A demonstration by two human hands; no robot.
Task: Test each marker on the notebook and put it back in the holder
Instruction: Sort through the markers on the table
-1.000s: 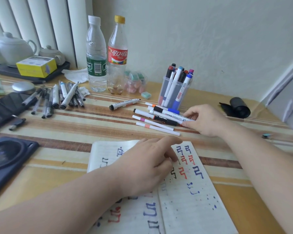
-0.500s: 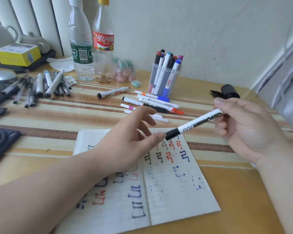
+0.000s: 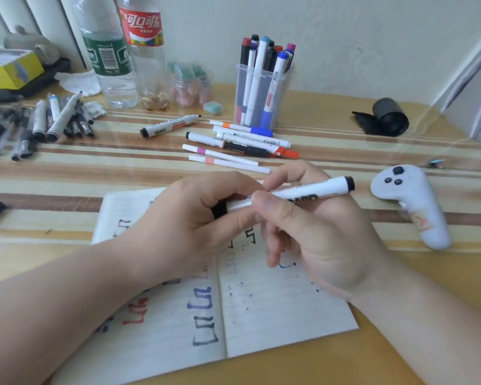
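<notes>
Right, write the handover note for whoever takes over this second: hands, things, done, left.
Left hand: grips the black cap end of the marker.
Right hand: holds the marker's barrel, above the notebook.
Holder: beyond the notebook, several markers standing in it.
Done: the open notebook is written on in blue, red and black.
Left: uncap and test this marker, put it in the holder; then probably the loose markers lying in front of the holder. Whether those were tested cannot be told.
</notes>
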